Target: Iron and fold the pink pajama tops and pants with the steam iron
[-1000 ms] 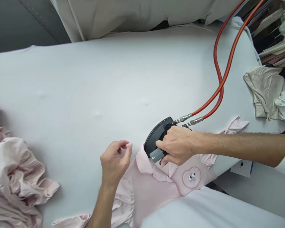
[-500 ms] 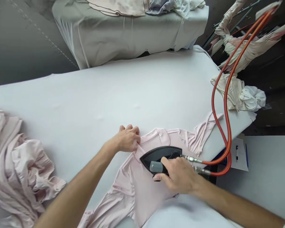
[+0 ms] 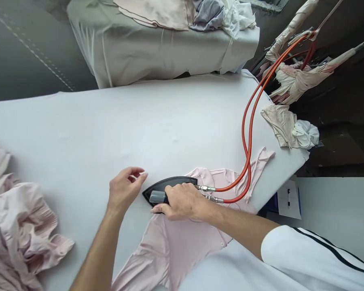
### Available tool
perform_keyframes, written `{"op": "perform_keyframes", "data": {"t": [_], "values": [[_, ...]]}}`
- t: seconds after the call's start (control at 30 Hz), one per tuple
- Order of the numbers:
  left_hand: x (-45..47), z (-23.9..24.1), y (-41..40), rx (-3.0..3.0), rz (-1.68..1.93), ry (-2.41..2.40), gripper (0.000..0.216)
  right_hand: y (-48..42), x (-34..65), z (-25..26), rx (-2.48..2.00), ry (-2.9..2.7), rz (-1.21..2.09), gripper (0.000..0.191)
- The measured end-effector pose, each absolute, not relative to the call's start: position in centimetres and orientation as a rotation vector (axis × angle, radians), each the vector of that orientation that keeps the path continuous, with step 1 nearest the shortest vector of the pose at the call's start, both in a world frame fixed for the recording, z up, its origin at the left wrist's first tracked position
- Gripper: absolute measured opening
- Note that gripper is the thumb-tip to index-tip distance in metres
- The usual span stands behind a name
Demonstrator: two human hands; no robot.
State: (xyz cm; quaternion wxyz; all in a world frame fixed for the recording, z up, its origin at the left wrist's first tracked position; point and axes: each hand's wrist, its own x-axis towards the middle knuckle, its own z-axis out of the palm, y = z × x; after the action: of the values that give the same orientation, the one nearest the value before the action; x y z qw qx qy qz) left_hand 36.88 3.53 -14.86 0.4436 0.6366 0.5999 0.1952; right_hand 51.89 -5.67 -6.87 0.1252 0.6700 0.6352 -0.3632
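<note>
My right hand (image 3: pixel 182 202) is wrapped round the handle of a black steam iron (image 3: pixel 166 190), which rests on the collar end of a pale pink shirt (image 3: pixel 185 242) spread on the white ironing table (image 3: pixel 124 121). Two orange hoses (image 3: pixel 248 125) run from the iron's rear up to the right. My left hand (image 3: pixel 124 190) hovers just left of the iron's tip, fingers loosely curled and apart, holding nothing. The shirt's collar is mostly hidden under the iron and my hand.
A heap of crumpled pink garments (image 3: pixel 21 218) lies at the table's left edge. Beige and white cloths (image 3: pixel 291 127) sit on its right end. Behind stands another covered table (image 3: pixel 157 44) with clothes on top. A paper sheet (image 3: pixel 289 198) hangs below right.
My left hand has let go of the collar and lifted off leftward. My right hand has slid the iron to the left, over the collar.
</note>
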Motion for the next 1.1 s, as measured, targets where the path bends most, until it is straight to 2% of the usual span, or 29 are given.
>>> {"op": "perform_keyframes", "data": {"t": [0.1, 0.23, 0.3, 0.43, 0.53, 0.7, 0.77, 0.9, 1.0, 1.1], "values": [[36.6, -14.7, 0.3, 1.405, 0.605, 1.700, 0.025, -6.6, 51.8, -6.0, 1.961, 1.869, -1.074, 0.071], [38.8, -14.2, -3.9, 1.520, 0.627, 1.631, 0.027, -12.1, 52.6, -4.3, 2.027, 1.912, -0.992, 0.061], [40.5, -14.2, -5.2, 1.660, 0.521, 1.576, 0.031, -15.7, 53.9, -4.3, 2.030, 1.893, -0.931, 0.056], [43.5, -14.5, -5.5, 1.777, 0.163, 1.824, 0.044, -19.5, 57.8, -4.7, 1.982, 1.830, -0.972, 0.049], [43.8, -14.4, -5.0, 1.657, 0.129, 1.830, 0.042, -17.0, 60.6, -4.0, 1.979, 1.917, -1.013, 0.050], [41.2, -13.7, -8.9, 1.409, 0.574, 1.874, 0.031, -6.2, 62.5, -3.9, 1.735, 2.096, -0.866, 0.064], [40.9, -13.5, -11.7, 1.396, 0.461, 1.900, 0.034, -2.4, 62.5, -4.9, 1.643, 2.097, -0.803, 0.066], [43.1, -14.2, -15.5, 1.486, -0.081, 1.762, 0.043, 0.1, 62.5, -5.6, 1.582, 2.106, -0.747, 0.062], [44.6, -15.1, -15.7, 1.585, -0.305, 1.808, 0.050, -3.3, 63.2, -3.8, 1.668, 2.088, -0.734, 0.057], [44.3, -15.7, -15.3, 1.598, -0.250, 1.775, 0.050, -9.3, 65.3, -1.6, 1.829, 2.019, -0.928, 0.049]]}}
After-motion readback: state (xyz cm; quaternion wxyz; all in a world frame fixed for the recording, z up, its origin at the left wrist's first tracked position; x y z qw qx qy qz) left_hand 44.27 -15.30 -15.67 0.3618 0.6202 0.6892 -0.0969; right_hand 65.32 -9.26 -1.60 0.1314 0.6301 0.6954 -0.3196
